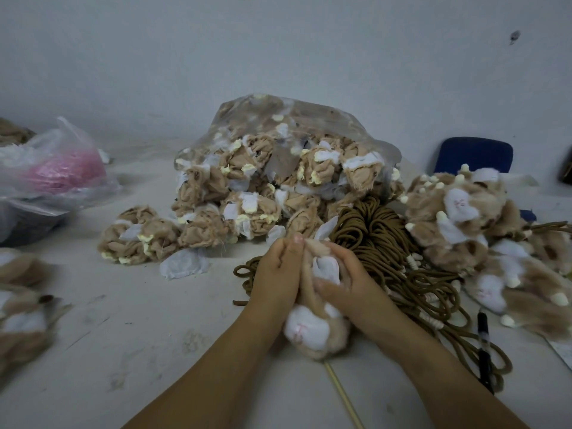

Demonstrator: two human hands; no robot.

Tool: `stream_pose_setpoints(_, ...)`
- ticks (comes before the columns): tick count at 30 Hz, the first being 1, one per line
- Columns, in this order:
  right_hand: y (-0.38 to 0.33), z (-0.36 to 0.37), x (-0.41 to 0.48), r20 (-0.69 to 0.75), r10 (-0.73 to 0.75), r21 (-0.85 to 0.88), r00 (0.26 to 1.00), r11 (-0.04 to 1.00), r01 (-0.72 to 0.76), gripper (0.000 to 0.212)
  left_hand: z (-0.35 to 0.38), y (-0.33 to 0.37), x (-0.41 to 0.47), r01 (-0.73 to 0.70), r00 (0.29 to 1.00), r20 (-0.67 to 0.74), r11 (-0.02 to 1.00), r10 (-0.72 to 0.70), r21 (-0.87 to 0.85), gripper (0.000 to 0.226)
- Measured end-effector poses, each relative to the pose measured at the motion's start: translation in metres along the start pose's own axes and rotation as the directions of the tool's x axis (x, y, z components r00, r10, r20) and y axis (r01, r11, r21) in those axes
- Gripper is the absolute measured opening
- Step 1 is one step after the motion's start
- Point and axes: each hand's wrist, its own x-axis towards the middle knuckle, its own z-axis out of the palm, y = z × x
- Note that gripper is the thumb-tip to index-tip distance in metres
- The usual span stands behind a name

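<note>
Both my hands hold one tan and white plush toy skin [312, 331] over the white table [130, 329]. My left hand [275, 280] grips its upper left side, fingers curled round the fabric. My right hand [343, 284] grips the right side, thumb pressing the white patch. The toy's white muzzle with pink stitching hangs below my wrists. Its upper end sticks out between my fingertips.
A clear bag [278, 168] of inside-out tan skins lies behind, several spilled at its left. Brown cord [380, 239] is coiled to the right, beside a pile of turned plush toys [470, 218]. A black pen [484, 345], a thin stick [343, 397], a pink-filled bag [58, 171], a blue chair [473, 154].
</note>
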Motion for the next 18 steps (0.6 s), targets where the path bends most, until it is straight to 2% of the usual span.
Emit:
stream_pose_setpoints(3,-0.002,-0.001,0.001,-0.073,-0.054,-0.114,0.996,0.992,0.045,0.038,0.001,-0.001,-0.002,-0.02,0.999,0.027,1.0,0.021,-0.019,0.033)
stream_pose_setpoints(6,-0.003,-0.007,0.002,-0.147,-0.085,-0.234,0.986,0.971,0.049,0.031,0.004,0.001,-0.006,-0.142,0.988,0.074,0.984,0.134,0.109,0.035)
stream_pose_setpoints(9,-0.003,-0.008,0.003,-0.217,-0.087,-0.306,0.972,0.952,0.017,0.018,0.005,0.001,-0.01,-0.309,0.948,0.181,0.901,0.264,0.306,0.032)
stream_pose_setpoints(13,-0.003,-0.002,0.002,-0.256,-0.117,-0.284,0.96,0.958,0.041,0.012,0.006,0.003,-0.012,-0.467,0.882,0.264,0.803,0.392,0.371,0.029)
stream_pose_setpoints(15,-0.003,0.0,0.002,-0.268,-0.102,-0.267,0.958,0.963,0.028,0.013,0.005,0.002,-0.012,-0.446,0.891,0.261,0.829,0.373,0.337,0.026)
stream_pose_setpoints(18,-0.004,-0.002,0.003,-0.237,-0.083,-0.188,0.968,0.981,0.038,0.018,0.006,0.001,-0.011,-0.242,0.964,0.148,0.958,0.22,0.152,0.03)
